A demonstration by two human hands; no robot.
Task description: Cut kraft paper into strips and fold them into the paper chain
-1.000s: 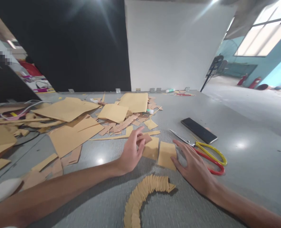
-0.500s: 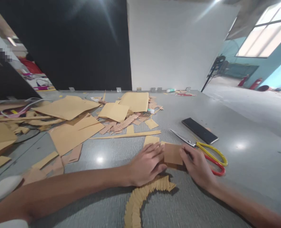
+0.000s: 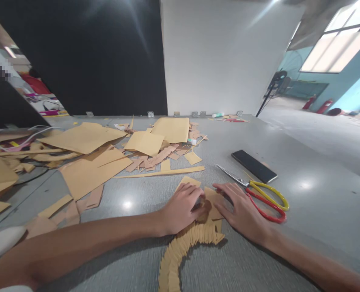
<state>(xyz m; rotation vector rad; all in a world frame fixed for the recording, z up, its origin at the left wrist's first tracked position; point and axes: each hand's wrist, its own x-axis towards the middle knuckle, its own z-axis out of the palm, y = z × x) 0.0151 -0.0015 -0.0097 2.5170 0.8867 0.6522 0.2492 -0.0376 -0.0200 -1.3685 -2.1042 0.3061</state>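
My left hand [image 3: 184, 209] rests on the table with its fingers curled toward the thumb, closed on a small piece of brown paper [image 3: 203, 217] that they partly cover. Facing it, my right hand [image 3: 239, 205] is open, fingers stretched out, the thumb beside a tan paper square [image 3: 212, 196]. Another paper piece [image 3: 190, 181] sticks out beyond my left fingers. Just below the hands curves a strip of tightly pleated tan paper [image 3: 175, 253], running down out of view. Scissors [image 3: 249, 186] with one yellow and one red handle lie against the right hand's far side.
A black phone [image 3: 254, 165] lies behind the scissors. Large tan sheets [image 3: 94, 170] and a heap of scraps [image 3: 154, 159] spread over the left and middle. A long thin paper strip [image 3: 164, 172] lies ahead of the hands. Black and white panels [image 3: 216, 56] stand at the back.
My right hand has let go of the brown paper square and opened. My left hand's fingers, flat before, are now curled in on paper. The square no longer stands out between the hands.
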